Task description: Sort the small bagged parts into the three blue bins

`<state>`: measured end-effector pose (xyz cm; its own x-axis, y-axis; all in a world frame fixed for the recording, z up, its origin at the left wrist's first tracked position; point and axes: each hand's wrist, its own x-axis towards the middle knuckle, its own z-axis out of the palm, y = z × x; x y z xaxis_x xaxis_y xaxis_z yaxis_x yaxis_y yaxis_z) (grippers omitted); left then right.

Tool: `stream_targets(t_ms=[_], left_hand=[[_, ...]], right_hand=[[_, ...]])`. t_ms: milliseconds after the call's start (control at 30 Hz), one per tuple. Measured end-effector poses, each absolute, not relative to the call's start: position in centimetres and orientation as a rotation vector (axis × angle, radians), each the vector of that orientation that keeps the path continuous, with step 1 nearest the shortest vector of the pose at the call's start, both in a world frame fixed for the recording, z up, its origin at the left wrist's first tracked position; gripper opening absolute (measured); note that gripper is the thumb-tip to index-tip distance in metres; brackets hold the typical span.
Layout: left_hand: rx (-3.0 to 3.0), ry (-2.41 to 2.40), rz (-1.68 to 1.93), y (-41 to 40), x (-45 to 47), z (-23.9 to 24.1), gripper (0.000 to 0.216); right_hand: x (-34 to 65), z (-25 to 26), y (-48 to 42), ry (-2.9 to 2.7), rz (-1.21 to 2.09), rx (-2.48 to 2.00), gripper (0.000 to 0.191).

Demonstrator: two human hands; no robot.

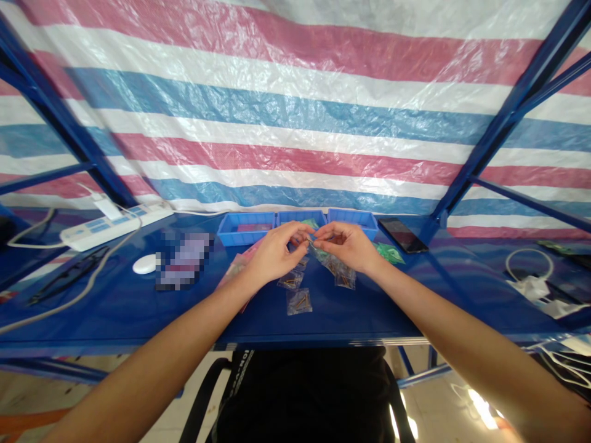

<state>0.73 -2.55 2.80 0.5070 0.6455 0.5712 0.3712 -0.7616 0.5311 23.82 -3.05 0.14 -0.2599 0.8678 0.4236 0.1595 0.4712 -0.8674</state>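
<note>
My left hand (282, 249) and my right hand (347, 244) meet over the middle of the blue table, fingertips pinched close together. Between them is what looks like a small clear plastic bag (311, 242), mostly covered by the fingers. Just below my right hand lies a pile of clear bags with brass-coloured screws or pins (344, 275). Similar filled bags (290, 280) lie under my left hand. Nearer the table's front edge, one filled bag (299, 301) lies by itself. Pink plastic bags (237, 266) are partly hidden by my left wrist.
Three blue bins, left (247, 229), middle (295, 216) and right (364, 220), line the back. Green packets (389, 253) and a dark phone (402, 235) lie to the right. Leftward are a power strip (117, 226), a white round object (144, 264) and cables.
</note>
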Motion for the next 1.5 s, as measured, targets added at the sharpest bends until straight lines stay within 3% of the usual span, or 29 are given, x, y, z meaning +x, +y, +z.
stream_targets(t_ms=[367,667,967,1500], left_hand=[[2.349,0.833,1.120,-2.63,0.79,2.83,0.026],[2.354,0.862,1.129,-2.70,0.72,2.83,0.020],[2.331,0.794,1.083,-2.50,0.82,2.60,0.029],[2.469,0.837,1.163,-2.77,0.65,3.10,0.023]], right_hand=[[23.69,0.06,-3.20,-1.735,0.858,-0.876,0.022],[23.53,0.03,-3.27,-1.711,0.907,-0.876,0.031],[23.60,-0.29,-3.10,-1.696,0.963,-0.868,0.039],[23.62,-0.07,-3.21,-1.724,0.922,-0.817,0.035]])
